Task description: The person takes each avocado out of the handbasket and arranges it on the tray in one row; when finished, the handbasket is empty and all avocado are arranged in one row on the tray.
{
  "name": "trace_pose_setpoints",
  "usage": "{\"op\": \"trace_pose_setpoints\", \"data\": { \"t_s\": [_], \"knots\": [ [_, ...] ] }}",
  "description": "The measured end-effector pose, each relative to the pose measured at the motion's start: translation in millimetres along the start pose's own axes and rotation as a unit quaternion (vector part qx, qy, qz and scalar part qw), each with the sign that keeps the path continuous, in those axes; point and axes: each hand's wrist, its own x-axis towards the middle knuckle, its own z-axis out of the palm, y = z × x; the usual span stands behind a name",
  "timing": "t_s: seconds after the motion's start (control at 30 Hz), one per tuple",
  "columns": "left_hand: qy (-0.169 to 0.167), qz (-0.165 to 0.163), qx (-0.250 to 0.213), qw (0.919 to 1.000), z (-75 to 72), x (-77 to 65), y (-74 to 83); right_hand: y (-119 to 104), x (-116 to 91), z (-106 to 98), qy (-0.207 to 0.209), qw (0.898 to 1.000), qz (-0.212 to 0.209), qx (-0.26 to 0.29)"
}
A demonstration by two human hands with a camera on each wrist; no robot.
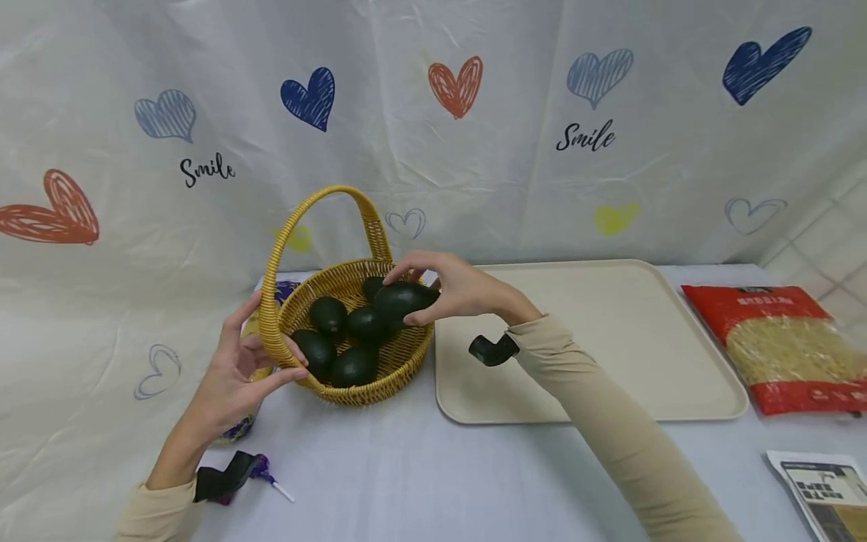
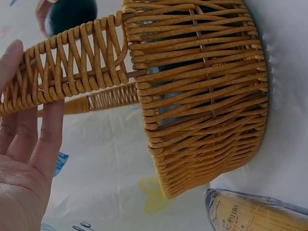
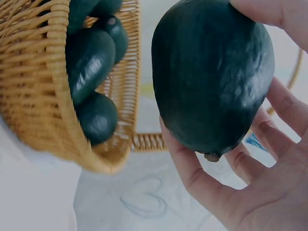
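A yellow wicker basket [image 1: 412, 361] with a tall arched handle [image 1: 274, 263] stands on the table, several dark green avocados [image 1: 328, 315] inside it. My left hand [image 1: 233, 380] grips the near-left base of the handle, thumb on one side and fingers behind. In the left wrist view the fingers wrap the woven handle [image 2: 72, 62] beside the basket wall [image 2: 202, 96]. Over the basket's right side, my right hand [image 1: 463, 286] holds one avocado [image 1: 403, 302]. The right wrist view shows this avocado [image 3: 211, 77] between thumb and fingers, its stem end toward the palm.
Right of the basket lies a beige tray [image 1: 596, 339]. Beyond it are a red bag of pasta [image 1: 779, 346] and a printed packet [image 1: 822, 489]. A wrapped lollipop [image 1: 263, 468] lies by my left wrist. A pasta package [image 2: 255, 211] rests left of the basket.
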Motion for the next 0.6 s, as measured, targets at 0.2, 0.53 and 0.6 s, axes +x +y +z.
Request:
{"op": "trace_pose_setpoints", "data": {
  "t_s": [0.2,0.53,0.6],
  "knots": [
    [-0.005,-0.009,0.007,0.9999,-0.4,-0.1,0.6,4.3,-32.0,-19.7,0.013,1.000,0.017,0.013],
    [-0.012,-0.037,0.030,0.9988,-1.6,-2.5,2.5,45.7,-85.6,-19.6,0.010,0.995,0.089,0.035],
    [-0.011,-0.040,0.028,0.9987,-1.4,-3.1,2.8,52.1,-91.4,-17.8,0.004,0.995,0.098,0.035]
  ]
}}
